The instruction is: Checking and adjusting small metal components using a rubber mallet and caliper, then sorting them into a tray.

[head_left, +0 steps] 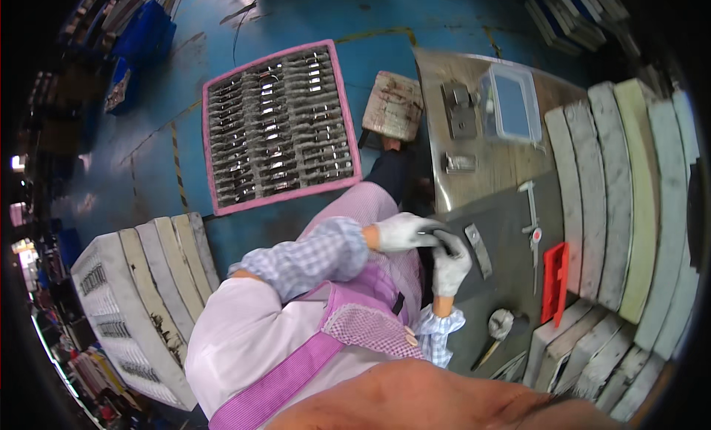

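Note:
Both my hands wear white gloves with darkened fingertips. My left hand [404, 232] reaches across from the left, its closed fingers meeting those of my right hand [452, 265] above the dark grey edge of the bench. The right fingers are curled in toward the left ones. Motion blur hides whatever small dark thing may be between them. Just right of my right hand lies a flat metal bar [478, 251] with holes. Farther right on the grey mat [511, 230] are a caliper [532, 234] with a round dial and a red plastic case [553, 283].
A pink-rimmed tray [345, 126] with rows of metal parts stands ahead. Near it are a worn stool [394, 104], a metal fixture [461, 113], a small metal block [461, 162] and a clear plastic box [512, 104]. Foam stacks [603, 200] line the right; more trays [141, 282] stand left.

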Motion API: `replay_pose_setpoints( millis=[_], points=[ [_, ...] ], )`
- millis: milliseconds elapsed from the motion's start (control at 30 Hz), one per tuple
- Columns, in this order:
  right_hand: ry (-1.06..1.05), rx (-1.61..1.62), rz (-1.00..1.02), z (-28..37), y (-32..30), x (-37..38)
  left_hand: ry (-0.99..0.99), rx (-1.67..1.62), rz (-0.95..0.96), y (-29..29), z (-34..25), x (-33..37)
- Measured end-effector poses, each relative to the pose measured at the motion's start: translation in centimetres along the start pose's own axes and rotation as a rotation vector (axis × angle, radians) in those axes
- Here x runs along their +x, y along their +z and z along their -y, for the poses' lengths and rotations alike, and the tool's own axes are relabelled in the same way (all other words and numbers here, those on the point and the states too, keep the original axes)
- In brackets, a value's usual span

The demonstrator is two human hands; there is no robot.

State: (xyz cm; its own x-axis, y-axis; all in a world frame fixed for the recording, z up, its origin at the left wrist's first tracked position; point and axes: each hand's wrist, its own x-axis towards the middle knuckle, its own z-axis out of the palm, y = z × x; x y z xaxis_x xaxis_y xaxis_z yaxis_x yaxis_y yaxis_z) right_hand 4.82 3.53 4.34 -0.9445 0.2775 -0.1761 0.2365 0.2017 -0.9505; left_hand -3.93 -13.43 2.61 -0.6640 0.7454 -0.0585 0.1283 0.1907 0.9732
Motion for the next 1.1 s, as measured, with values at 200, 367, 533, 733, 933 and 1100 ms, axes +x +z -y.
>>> replay_pose_setpoints(
  millis=[200,367,533,733,933,1100],
  points=[
    [-0.162,-0.383,-0.182,-5.7,1.6,2.3,-0.591,0.887,-0.28,-18.7,22.1,-5.2],
    [-0.194,-0.532,-0.303,-5.0,3.3,2.5,-0.568,0.784,-0.685,-32.1,30.8,-0.3],
    [-0.304,-0.642,-0.331,-5.6,4.5,3.1,-0.726,0.777,-0.518,-34.7,36.9,1.1],
    [-0.375,-0.78,-0.323,-5.1,4.7,3.7,-0.647,0.7,-0.501,-34.6,38.5,2.2],
    [-0.425,-0.836,-0.317,-5.1,4.9,3.6,-0.641,0.499,-0.464,-35.5,39.0,1.3],
    [-0.354,-0.821,-0.337,-4.9,4.9,3.1,-0.728,0.73,-0.789,-34.9,37.1,3.5]
  ],
)
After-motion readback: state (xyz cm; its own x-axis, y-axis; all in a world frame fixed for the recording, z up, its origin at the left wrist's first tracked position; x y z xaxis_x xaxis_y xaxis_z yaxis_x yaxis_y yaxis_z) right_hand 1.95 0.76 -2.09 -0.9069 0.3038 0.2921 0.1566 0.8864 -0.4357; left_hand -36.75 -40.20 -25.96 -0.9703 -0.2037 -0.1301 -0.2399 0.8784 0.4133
